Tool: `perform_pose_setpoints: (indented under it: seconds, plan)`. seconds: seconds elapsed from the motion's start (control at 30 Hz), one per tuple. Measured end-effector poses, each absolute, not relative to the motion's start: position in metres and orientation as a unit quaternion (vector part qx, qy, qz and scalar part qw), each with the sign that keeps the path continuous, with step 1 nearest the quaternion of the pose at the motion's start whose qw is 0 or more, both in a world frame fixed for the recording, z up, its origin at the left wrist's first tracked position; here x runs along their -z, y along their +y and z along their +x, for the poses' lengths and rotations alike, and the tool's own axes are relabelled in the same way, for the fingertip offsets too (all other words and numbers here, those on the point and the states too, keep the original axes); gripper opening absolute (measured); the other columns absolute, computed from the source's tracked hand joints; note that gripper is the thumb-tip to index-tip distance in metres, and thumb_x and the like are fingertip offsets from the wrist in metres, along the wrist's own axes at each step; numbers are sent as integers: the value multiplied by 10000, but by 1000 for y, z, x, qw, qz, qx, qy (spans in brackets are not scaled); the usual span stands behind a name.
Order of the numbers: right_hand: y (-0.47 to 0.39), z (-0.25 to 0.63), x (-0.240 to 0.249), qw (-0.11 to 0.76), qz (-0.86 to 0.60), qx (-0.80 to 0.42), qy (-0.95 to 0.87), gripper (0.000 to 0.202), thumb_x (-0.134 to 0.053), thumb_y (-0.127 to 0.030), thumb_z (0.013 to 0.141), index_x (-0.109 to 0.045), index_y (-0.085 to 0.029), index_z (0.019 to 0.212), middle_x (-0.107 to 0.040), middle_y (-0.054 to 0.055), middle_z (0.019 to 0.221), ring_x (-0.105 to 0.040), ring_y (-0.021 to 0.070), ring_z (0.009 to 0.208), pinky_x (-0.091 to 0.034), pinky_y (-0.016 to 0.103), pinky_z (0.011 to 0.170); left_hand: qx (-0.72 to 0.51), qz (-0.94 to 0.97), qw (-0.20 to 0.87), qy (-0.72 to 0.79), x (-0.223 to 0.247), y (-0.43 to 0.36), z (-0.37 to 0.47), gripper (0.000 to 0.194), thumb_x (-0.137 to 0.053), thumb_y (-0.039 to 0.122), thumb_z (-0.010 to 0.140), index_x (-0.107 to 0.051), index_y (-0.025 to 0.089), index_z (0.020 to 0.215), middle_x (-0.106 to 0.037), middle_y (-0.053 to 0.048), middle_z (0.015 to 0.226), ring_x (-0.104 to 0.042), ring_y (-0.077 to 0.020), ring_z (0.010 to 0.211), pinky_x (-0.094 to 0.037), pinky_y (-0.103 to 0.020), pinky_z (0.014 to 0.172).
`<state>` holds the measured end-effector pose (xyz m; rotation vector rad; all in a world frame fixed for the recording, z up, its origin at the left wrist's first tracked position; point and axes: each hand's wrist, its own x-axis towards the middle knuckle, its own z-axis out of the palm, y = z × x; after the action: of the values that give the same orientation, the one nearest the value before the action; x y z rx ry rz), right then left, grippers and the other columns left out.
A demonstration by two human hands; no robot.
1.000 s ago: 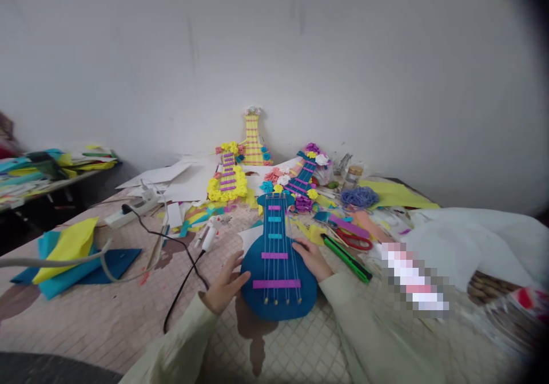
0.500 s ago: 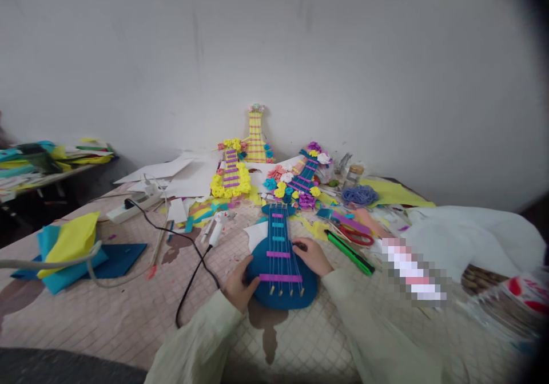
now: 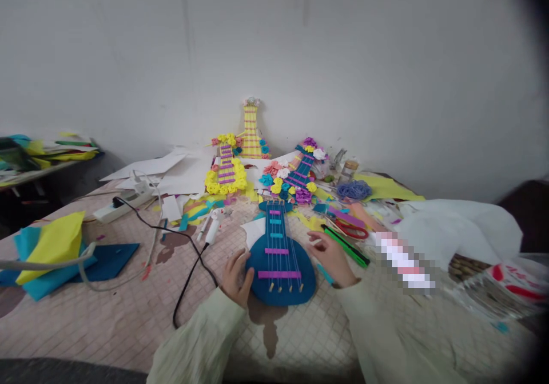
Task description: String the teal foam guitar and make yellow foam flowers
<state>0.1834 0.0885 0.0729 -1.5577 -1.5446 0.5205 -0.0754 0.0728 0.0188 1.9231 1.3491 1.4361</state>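
A dark blue toy guitar (image 3: 281, 258) lies flat on the table, its neck pointing away. It bears purple and light blue strips, thin strings and small pegs near the bottom. At its left edge rests my left hand (image 3: 235, 278), fingers apart and the thumb touching or very near the body. My right hand (image 3: 332, 258) is off the guitar's right side, fingers bent and parted, with nothing visible in them. Under its wrist shows a small light blue strip (image 3: 325, 274). A green cutter (image 3: 346, 246) lies just beyond the right hand.
White glue gun (image 3: 213, 226) with black cable at left; power strip (image 3: 124, 204) behind it. Flower-trimmed guitars (image 3: 226, 169) stand near the wall. Red scissors (image 3: 354, 229), blue string (image 3: 354, 189) and a white bag (image 3: 467, 229) lie right. Folded coloured sheets (image 3: 55, 246) lie far left.
My right hand has let go of the guitar's right edge and moved to the right, uncovering a light blue strip. My left hand's fingers have spread a little. The view has shifted slightly.
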Motion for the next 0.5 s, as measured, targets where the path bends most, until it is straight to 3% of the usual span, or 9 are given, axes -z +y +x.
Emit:
perform_pose_setpoints:
  seconds: [0.1,0.23,0.33,0.5]
  plan:
    - [66,193,-77,422,-643,-196,-609,225,-546,-361,711,-646,-177,793,-665,46,701,-578,159,515,-470,288,511,-504,694,200,474,-25,69,-76,233,-460,314,809,-663,199,805,-617,-70,784,-579,-207,789,-457,-355,756]
    - [37,202,-73,424,-676,-163,-580,230,-563,-408,701,-642,-195,664,-662,56,646,-560,179,485,-440,306,489,-513,689,198,471,-30,65,-75,448,-394,366,839,-510,197,441,-460,-23,525,-491,-153,556,-432,-293,583]
    - [21,206,-66,415,-710,-130,-554,296,-533,-467,725,-625,-201,635,-636,46,587,-557,189,506,-424,304,506,-520,689,200,463,-34,64,-74,450,-351,360,855,-513,196,468,-479,-28,563,-502,-155,588,-444,-302,640]
    - [12,211,-52,360,-735,-59,-572,433,-386,-463,818,-571,-189,538,-571,49,504,-517,182,491,-394,300,513,-520,686,217,460,-34,67,-72,238,-414,304,819,-607,185,745,-550,-67,786,-544,-176,750,-473,-290,648]
